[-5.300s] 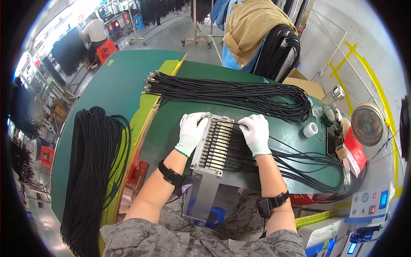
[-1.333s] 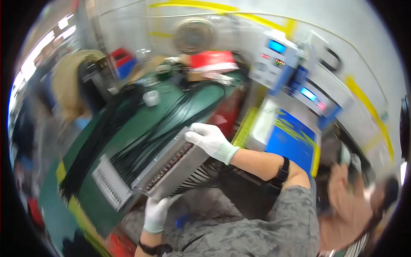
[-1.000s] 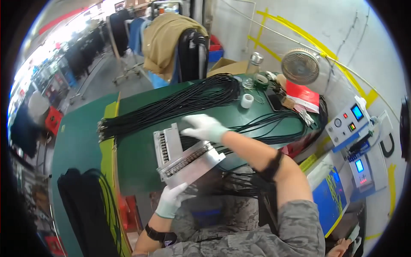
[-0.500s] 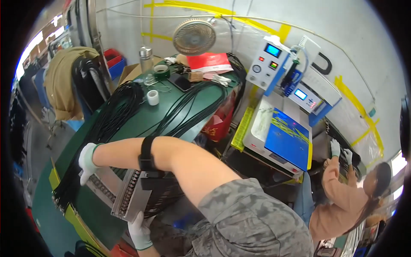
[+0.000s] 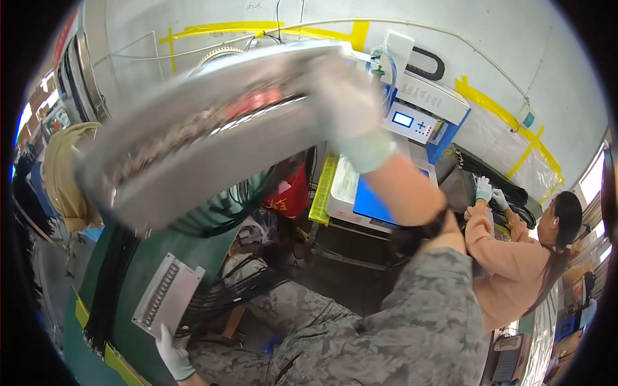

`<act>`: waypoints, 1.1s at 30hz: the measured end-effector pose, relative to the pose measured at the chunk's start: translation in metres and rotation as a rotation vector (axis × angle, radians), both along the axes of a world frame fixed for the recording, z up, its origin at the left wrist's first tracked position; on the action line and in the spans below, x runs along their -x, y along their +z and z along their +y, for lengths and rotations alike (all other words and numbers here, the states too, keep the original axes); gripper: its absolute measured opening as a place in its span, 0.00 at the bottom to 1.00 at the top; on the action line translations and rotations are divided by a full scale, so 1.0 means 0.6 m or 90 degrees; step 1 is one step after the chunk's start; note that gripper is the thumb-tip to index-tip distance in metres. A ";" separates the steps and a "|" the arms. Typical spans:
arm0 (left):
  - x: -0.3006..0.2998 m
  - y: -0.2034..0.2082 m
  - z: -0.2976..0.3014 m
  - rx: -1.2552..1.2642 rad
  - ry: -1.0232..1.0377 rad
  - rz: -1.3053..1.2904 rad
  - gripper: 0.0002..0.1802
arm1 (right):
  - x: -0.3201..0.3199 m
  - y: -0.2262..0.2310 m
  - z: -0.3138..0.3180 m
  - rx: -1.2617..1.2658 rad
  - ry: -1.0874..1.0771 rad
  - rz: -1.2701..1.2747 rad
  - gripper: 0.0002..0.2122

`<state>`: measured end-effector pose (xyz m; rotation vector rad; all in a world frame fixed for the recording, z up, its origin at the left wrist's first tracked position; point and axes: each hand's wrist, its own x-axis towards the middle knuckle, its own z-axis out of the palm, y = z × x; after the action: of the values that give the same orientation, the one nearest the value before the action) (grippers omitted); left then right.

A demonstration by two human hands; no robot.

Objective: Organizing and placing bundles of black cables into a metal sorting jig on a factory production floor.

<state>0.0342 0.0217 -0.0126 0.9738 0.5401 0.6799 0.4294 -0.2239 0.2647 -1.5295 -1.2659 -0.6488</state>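
My right hand (image 5: 347,103), in a white glove, is raised at the upper middle and grips one end of a long grey metal plate (image 5: 219,174). Held aloft close to the camera and smeared by motion, the plate slants down to the left, with a blurred strip along its length. At lower left my gloved left hand (image 5: 172,354) grips the near edge of a flat metal fixture (image 5: 168,293) with a row of small slots. Black cables (image 5: 212,299) trail from that fixture's right side. The fingers' far sides are hidden.
The green table (image 5: 96,270) bears a black cable bundle (image 5: 112,283) left of the fixture. A blue-and-white machine (image 5: 373,196) stands to the right, a red bag (image 5: 290,193) beside it. Far right, a co-worker (image 5: 508,257) in white gloves handles dark cables.
My right hand has swung up and right from the table's left side, lifting the metal plate. The left hand has shifted left and holds the fixture. The view has turned to the right.
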 end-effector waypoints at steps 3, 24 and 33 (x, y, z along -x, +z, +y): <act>-0.013 -0.008 0.035 0.078 0.083 -0.046 0.25 | -0.110 0.017 -0.163 -0.315 -0.103 0.154 0.32; -0.041 0.059 -0.019 -0.403 0.185 0.361 0.31 | -0.217 -0.450 -0.529 0.056 -0.510 0.716 0.28; -0.372 0.048 -0.321 0.169 -0.426 -0.004 0.31 | -0.061 -0.458 -0.228 0.373 -0.218 0.414 0.19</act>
<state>0.2576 -0.1707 0.0162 0.8294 0.2584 0.0095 0.4657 -0.3606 -0.0100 -2.2297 -0.7146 0.0602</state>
